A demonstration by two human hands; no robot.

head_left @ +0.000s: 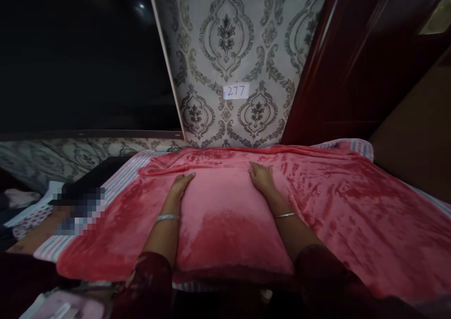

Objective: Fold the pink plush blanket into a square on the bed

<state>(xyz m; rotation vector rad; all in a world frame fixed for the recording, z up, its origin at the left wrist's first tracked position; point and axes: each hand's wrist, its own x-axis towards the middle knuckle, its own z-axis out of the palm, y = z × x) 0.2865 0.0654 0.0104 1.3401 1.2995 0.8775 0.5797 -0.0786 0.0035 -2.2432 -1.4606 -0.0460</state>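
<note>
A pink plush blanket [338, 194] is spread over a striped cloth. In the middle, in front of me, lies a thick, smooth square of the same plush [225, 211]; whether it is a folded part of the blanket or a separate piece, I cannot tell. At its far left corner rests my left hand [180, 185], fingers stretched out along the edge, gripping nothing. My right hand [262, 175] lies open on the far right corner, fingers apart. Each wrist wears a silver bangle.
The striped cloth [118, 180] shows at the blanket's left edge. Behind is a patterned wall with a paper label reading 277 [236, 91]. A large dark screen [81, 60] hangs at the left, and a dark red wooden panel [334, 65] stands at the right.
</note>
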